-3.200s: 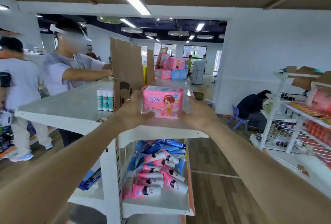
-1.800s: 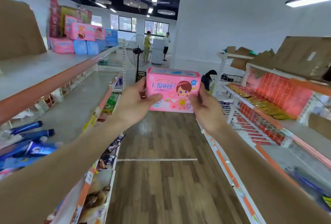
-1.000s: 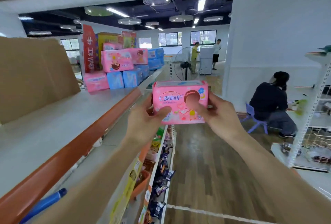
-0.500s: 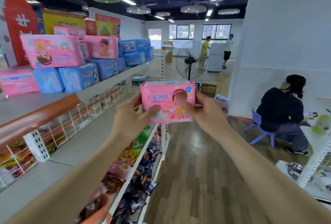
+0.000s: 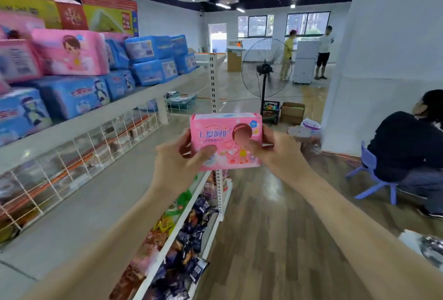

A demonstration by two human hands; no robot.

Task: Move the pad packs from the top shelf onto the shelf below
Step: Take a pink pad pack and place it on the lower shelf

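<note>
Being pinched between both hands, a pink pad pack (image 5: 225, 141) is being held in the air just past the front edge of the shelf below (image 5: 96, 199), on the aisle side rather than over the grey shelf surface. The pack is being gripped at its left end by the left hand (image 5: 177, 160), with the thumb lying across the printed front and the fingers hidden behind. Its right end is being gripped by the right hand (image 5: 280, 156), with the thumb pressing on the cartoon figure. Nothing else is being touched by the pack. To the left, on the top shelf (image 5: 134, 98), more pink and blue pad packs (image 5: 69, 53) are being displayed in stacks. A white wire mesh guard (image 5: 72, 156) is standing along the back of the shelf below.

The following risks are being judged from this position. If the grip is loosened before the pack is brought leftward over the shelf, the pack would probably drop onto the snack packets (image 5: 187, 235) on the lower tier, or onto the wooden floor (image 5: 275, 227). The wrapping looks glossy and the filling soft, so a hold by thumbs and fingertips may slip or crush a corner. A hasty push toward the back could jam the pack against the mesh. A seated person (image 5: 405, 146) is sitting well apart on the right, so a collision there seems unlikely.
</note>
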